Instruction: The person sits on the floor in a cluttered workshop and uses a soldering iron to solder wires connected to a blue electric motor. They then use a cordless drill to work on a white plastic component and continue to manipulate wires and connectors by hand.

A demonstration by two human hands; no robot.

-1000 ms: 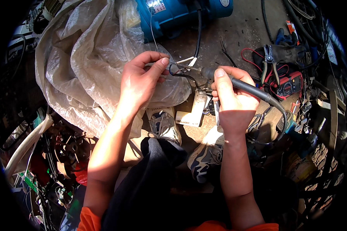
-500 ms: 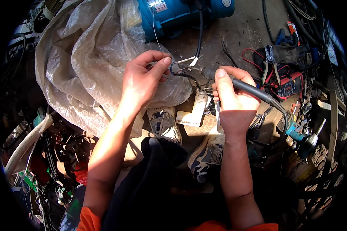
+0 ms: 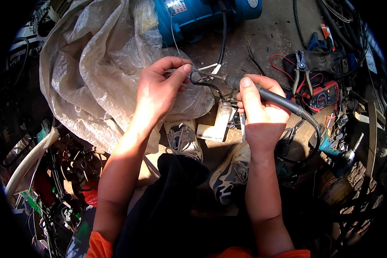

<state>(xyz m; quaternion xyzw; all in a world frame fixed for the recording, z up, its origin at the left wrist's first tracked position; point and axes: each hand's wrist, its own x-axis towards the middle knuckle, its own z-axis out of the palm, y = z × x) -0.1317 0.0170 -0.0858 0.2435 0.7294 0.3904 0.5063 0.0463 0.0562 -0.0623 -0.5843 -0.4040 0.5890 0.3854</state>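
My right hand (image 3: pixel 262 99) is closed round the dark handle of a soldering iron (image 3: pixel 284 101). The iron's metal tip points left, at the bared wire ends beside my left fingertips. My left hand (image 3: pixel 161 84) pinches a thin silvery solder wire (image 3: pixel 173 32), which runs up from the fingers past a blue motor (image 3: pixel 198 21). Close to the tip are a dark lead (image 3: pixel 210 84) and a black cable (image 3: pixel 224 38) with white-sleeved ends (image 3: pixel 210 67). Exactly where tip, solder and wire meet is too small to make out.
A translucent plastic sheet (image 3: pixel 81 73) spreads at the left. To the right lie wire strippers (image 3: pixel 302 71), a red multimeter (image 3: pixel 324 95) and a teal power tool (image 3: pixel 331 146). A white angled piece (image 3: pixel 217 127) rests between my shoes (image 3: pixel 184 139). Scrap and wires crowd the lower left.
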